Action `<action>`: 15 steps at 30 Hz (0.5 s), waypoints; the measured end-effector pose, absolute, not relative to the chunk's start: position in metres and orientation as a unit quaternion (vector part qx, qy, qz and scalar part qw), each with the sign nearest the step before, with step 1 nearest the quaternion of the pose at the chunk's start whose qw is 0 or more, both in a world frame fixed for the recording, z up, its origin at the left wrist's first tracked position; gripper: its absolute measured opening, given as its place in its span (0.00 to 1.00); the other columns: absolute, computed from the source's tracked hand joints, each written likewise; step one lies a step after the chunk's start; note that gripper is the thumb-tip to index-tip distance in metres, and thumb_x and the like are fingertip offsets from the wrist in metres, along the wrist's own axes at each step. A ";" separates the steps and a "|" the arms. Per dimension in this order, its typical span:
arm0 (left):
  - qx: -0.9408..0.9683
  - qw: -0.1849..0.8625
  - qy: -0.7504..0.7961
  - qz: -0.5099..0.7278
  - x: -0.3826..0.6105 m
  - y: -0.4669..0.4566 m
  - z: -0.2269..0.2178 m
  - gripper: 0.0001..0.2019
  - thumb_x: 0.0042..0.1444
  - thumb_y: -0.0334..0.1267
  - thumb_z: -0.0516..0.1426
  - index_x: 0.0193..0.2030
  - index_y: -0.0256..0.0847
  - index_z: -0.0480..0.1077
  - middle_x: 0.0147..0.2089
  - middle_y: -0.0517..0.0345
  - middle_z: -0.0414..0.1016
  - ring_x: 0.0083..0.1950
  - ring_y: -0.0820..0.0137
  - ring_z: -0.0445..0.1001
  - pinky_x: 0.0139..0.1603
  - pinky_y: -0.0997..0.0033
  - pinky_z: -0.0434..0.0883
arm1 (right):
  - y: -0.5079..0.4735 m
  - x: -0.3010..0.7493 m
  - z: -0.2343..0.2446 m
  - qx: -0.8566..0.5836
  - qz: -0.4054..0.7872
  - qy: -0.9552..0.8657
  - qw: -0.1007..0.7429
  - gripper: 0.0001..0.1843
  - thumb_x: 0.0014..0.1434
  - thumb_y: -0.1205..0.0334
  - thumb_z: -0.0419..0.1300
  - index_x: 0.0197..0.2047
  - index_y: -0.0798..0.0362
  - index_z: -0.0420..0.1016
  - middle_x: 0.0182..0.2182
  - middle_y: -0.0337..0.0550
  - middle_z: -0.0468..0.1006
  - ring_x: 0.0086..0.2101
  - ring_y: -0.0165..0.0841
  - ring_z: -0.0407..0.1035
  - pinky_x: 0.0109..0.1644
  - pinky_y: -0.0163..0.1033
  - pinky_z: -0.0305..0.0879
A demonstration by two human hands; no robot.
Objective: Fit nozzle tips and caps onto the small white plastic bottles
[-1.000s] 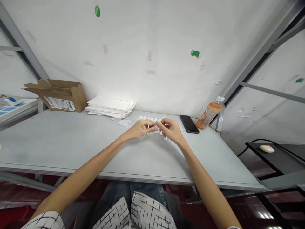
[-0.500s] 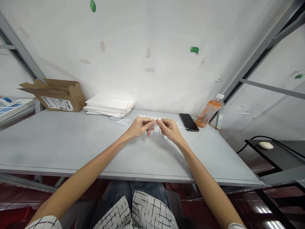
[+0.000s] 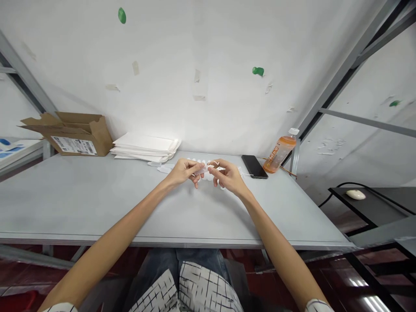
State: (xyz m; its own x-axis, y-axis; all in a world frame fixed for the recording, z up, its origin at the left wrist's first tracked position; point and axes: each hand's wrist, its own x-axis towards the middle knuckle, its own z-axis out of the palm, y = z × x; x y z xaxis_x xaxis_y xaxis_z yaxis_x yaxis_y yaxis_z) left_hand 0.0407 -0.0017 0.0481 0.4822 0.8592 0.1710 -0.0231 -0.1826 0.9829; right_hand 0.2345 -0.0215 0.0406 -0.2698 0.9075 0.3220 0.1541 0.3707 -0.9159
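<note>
The left hand and the right hand meet just above the desk, both narrowly closed. The left pinches one end of a small white plastic strip, and the right grips near its other end, though the exact hold is too small to tell. Directly behind and under the hands lies a row of white plastic pieces, partly hidden by the fingers. Just beside the left hand, at 10 o'clock, are loose white pieces. Farther out at 10 o'clock sits a stack of white paper sheets, with an open cardboard box beyond. At 2 o'clock lie a black phone and an orange-filled plastic bottle. A white mouse rests on a black shelf at 3 o'clock.
</note>
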 end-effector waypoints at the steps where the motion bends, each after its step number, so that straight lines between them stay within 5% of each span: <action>1: 0.658 0.558 0.315 0.396 0.041 -0.002 0.048 0.25 0.50 0.59 0.65 0.26 0.32 0.75 0.22 0.58 0.69 0.19 0.76 0.66 0.20 0.70 0.74 | -0.022 0.234 0.041 -0.389 0.407 -0.679 0.471 0.22 0.55 0.41 0.64 0.40 0.53 0.75 0.33 0.40 0.73 0.20 0.25 0.68 0.15 0.30 0.55; 9: 0.648 0.567 0.308 0.405 0.040 0.000 0.046 0.23 0.53 0.55 0.64 0.26 0.32 0.75 0.25 0.56 0.71 0.19 0.78 0.65 0.20 0.70 0.75 | -0.020 0.236 0.041 -0.378 0.405 -0.671 0.494 0.24 0.51 0.46 0.70 0.46 0.52 0.76 0.41 0.45 0.76 0.28 0.30 0.73 0.20 0.32 0.66; 15: 0.658 0.574 0.295 0.388 0.040 0.002 0.042 0.21 0.55 0.53 0.64 0.30 0.31 0.77 0.28 0.54 0.72 0.20 0.78 0.65 0.21 0.69 0.77 | -0.021 0.237 0.044 -0.384 0.418 -0.680 0.464 0.21 0.54 0.44 0.67 0.36 0.56 0.77 0.25 0.40 0.73 0.23 0.29 0.70 0.18 0.32 0.62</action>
